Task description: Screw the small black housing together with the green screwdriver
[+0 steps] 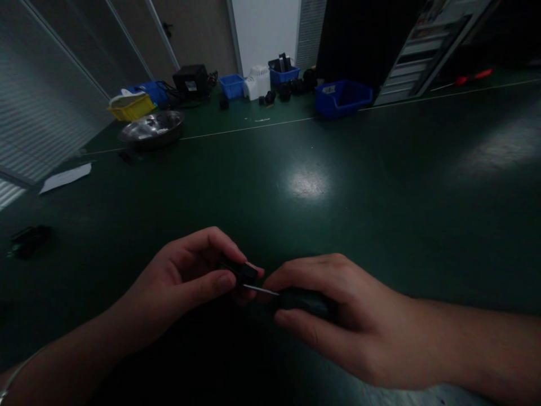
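Between the thumb and fingers of my left hand (190, 276) is a small black block-shaped part (243, 270). My right hand (346, 316) is wrapped round the dark handle of a screwdriver (304, 301). Its thin metal shaft points left, and the tip meets the lower right side of the black part or lies just in front of it; I cannot tell which. Both hands are close together over the near edge of the green table. My left fingers hide part of the block, and its details are too dark to make out.
On the green table (236, 186), a metal bowl (154, 132) and a yellow bin (132, 108) stand at the back left. A blue bin (343, 100), a white plastic housing (257, 84) and a black box (191, 82) line the back. Paper (65, 179) lies at left.
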The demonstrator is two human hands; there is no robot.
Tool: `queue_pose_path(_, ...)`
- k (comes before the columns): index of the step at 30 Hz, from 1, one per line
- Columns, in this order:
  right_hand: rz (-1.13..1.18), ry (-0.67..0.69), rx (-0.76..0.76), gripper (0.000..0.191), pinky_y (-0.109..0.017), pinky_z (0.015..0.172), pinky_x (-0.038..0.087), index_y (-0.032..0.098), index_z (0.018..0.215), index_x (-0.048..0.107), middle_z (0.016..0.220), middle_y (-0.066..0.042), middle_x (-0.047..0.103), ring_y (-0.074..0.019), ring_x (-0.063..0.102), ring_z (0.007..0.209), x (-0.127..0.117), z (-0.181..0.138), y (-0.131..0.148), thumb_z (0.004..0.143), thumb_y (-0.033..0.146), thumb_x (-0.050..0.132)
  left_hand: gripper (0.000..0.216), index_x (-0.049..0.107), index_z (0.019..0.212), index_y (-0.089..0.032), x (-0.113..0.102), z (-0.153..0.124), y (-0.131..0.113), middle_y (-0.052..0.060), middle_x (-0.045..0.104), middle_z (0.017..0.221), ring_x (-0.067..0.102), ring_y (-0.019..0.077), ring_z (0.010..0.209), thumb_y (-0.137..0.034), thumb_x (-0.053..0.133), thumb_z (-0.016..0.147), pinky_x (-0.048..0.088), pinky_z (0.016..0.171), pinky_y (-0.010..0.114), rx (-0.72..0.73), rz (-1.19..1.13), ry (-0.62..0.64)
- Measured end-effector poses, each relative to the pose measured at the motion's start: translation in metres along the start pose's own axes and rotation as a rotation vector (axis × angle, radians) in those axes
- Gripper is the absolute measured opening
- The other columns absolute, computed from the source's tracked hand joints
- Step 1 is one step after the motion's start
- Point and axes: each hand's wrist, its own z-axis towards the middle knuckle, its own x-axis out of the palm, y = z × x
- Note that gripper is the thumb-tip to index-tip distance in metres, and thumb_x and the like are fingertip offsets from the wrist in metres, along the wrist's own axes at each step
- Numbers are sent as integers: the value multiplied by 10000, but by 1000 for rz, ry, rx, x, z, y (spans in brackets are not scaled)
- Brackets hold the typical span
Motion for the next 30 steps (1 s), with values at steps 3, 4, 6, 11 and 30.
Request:
queue_pose_path(3,-26,-15,11,232,-233,686,526,151,1134,693,934,-60,746,-170,691,818,0,-1,0,929,176,588,103,744,931,-189,0,0,0,36,816,918,759,151,782,-176,776,833,600,716,184,-2,-24,-8)
queue_pose_path(4,-30,-19,14,236,-242,689,528,157,1138,694,941,-63,748,-177,693,828,0,-1,0,928,180,589,107,745,929,-185,0,1,0,43,816,915,760,155,777,-175,781,828,603,714,191,0,-29,-10)
queue_pose_path(6,-26,-20,7,232,-243,687,527,162,1131,696,931,-59,748,-174,691,811,1,-2,-1,924,183,595,114,744,930,-179,-1,1,1,53,816,915,760,160,769,-172,785,824,606,711,201,0,-40,-6)
queue_pose_path(11,-10,-2,-4,224,-222,689,518,141,1128,689,922,-54,741,-157,686,792,0,0,-1,929,182,594,115,732,940,-179,-1,2,2,46,816,921,758,150,781,-176,778,834,601,715,192,-19,-91,39)
queue_pose_path(30,-37,-60,-9,207,-188,613,510,127,1113,687,858,-36,742,-134,680,699,4,-3,1,935,169,591,192,746,926,-250,9,-5,-3,-28,820,970,768,148,910,-79,749,838,595,799,149,131,185,-146)
